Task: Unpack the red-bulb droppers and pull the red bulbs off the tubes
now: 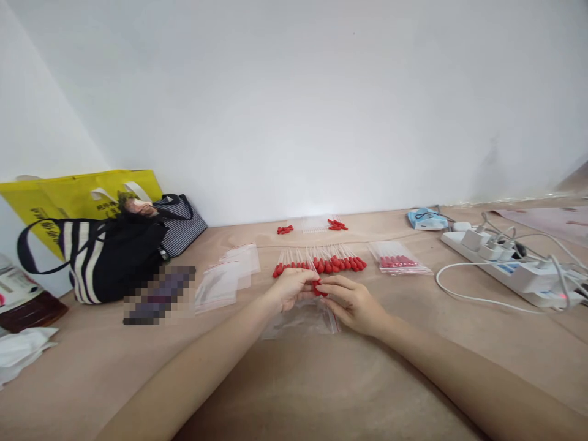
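Note:
At the middle of the table, both my hands meet around a red-tipped white stick. My left hand [294, 288] is closed, thumb and fingers pinching near the red end [316, 286]. My right hand [349, 301] pinches the same red part from the other side. Fingers hide some of it, so its exact shape is unclear. Just beyond lies a row of similar red-tipped white sticks [337, 260], red ends toward me. Beneath my hands is a clear zip bag [298, 323]. Several flat clear zip bags [218, 285] overlap left of my hands. On the right, a stack of bags [399, 258] contains red-tipped sticks.
Small red pieces [285, 229] and more red pieces [337, 225] lie near the wall. At right are a white power strip [505, 266] with cables and a blue face mask [426, 218]. At left stand a black striped bag [114, 257] and a yellow bag [78, 193].

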`<state>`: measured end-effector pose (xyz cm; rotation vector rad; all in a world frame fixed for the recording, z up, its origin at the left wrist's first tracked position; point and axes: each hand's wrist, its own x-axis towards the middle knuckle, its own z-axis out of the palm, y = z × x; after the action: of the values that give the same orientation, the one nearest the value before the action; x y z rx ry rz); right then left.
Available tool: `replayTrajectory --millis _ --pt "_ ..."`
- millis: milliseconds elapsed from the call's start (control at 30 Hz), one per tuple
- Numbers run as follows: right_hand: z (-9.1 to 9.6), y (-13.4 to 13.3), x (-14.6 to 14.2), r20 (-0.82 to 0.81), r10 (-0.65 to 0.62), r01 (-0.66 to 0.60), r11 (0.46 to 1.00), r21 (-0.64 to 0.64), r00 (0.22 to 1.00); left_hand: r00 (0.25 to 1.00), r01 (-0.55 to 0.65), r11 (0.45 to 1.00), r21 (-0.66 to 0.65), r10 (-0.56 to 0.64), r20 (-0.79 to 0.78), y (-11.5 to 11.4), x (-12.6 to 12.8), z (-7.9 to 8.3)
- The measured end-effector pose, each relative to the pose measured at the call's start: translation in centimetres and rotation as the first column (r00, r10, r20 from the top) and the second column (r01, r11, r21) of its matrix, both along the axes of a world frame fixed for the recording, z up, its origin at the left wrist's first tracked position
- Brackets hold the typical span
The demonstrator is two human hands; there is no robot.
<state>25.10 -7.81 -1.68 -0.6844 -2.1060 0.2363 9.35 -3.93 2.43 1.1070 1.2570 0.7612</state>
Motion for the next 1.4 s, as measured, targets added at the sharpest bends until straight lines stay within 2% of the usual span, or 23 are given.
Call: replayTrajectory --millis 200,300,400,467,600,800,1000,1133,1267,1300,1367,1400 --pt "0.8 1.1 2.0 -0.007 -0.215 0.214 0.977 -0.022 0.977 0.968 -0.087 0.99 0.113 0.111 -0.225 6.9 -1.2 0.7" --pt "0.8 2.8 4.3 -0.105 -0.403 0.392 0.913 -0.113 0.909 0.946 -0.068 0.993 0.097 0.095 -0.309 9.2 -1.1 0.6" --pt "0.3 4.6 7.0 -0.145 -0.584 0.557 0.808 -0.193 0.798 0.94 -0.011 0.997 0.072 0.035 -0.34 9.6 -0.4 0.3" --pt "-0.2 5.6 8.5 -0.139 -0.657 0.627 0.751 -0.21 0.741 0.937 0.019 0.997 0.074 0.008 -0.349 9.3 0.1 0.1" --pt "-0.9 6.6 10.1 -0.112 -0.728 0.699 0.682 -0.217 0.676 0.929 0.04 0.994 0.097 -0.001 -0.369 8.8 0.4 0.0" --pt "-1.0 6.7 10.0 -0.11 -0.716 0.685 0.694 -0.22 0.69 0.899 0.039 0.984 0.175 0.042 -0.437 9.2 0.0 -0.7" --pt "-1.0 6.5 9.6 -0.101 -0.684 0.657 0.725 -0.207 0.722 0.809 0.089 0.952 0.291 0.102 -0.579 9.9 -1.0 -1.3" --pt "-0.6 6.3 9.9 -0.056 -0.717 0.698 0.692 -0.185 0.695 0.77 0.15 0.895 0.42 0.161 -0.618 8.6 -1.7 -0.6" --pt "-0.2 6.5 10.9 0.071 -0.741 0.744 0.658 -0.117 0.667 0.783 0.249 0.793 0.556 0.173 -0.598 4.4 -2.4 -0.5" --pt "-0.1 6.6 11.3 0.11 -0.736 0.744 0.66 -0.105 0.668 0.784 0.303 0.765 0.568 0.139 -0.605 3.1 -2.7 -0.7" --pt "0.2 6.8 12.1 0.187 -0.71 0.732 0.674 -0.099 0.679 0.73 0.497 0.644 0.582 0.052 -0.681 0.8 -3.4 -1.3" --pt "0.4 6.8 12.5 0.227 -0.693 0.724 0.682 -0.103 0.685 0.703 0.538 0.626 0.565 0.036 -0.71 0.0 -3.7 -1.6"
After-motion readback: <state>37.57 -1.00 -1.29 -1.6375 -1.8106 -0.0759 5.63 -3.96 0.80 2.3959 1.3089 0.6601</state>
